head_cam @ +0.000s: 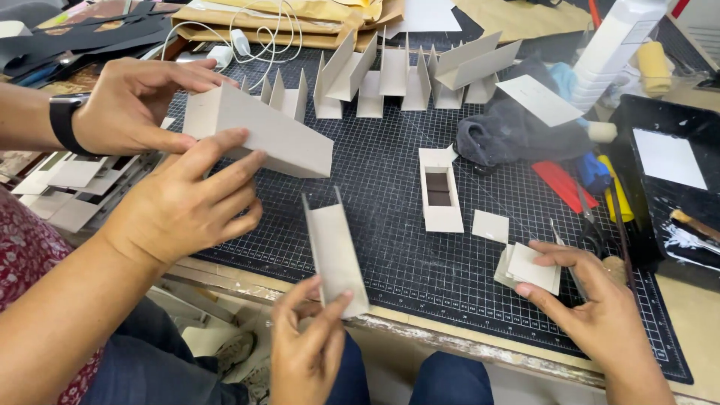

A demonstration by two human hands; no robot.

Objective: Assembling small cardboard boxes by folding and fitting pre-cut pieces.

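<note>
My left hand [306,346] pinches the near end of a grey cardboard piece folded into a U-shaped channel [334,247], which lies along the black cutting mat [390,225]. My right hand [596,300] holds a small stack of square grey cards [531,266] at the mat's near right. One loose square card [490,226] lies just left of the stack. A small flat cardboard frame with a dark middle [439,189] rests at the mat's centre.
A co-worker on the left, wearing a black watch, holds a larger folded cardboard piece [262,135] with both hands [187,202]. Several folded channels [390,75] stand along the mat's far edge. A dark cloth [510,127], scissors [585,217], a black glue tray [667,172] and a white bottle [615,45] sit to the right.
</note>
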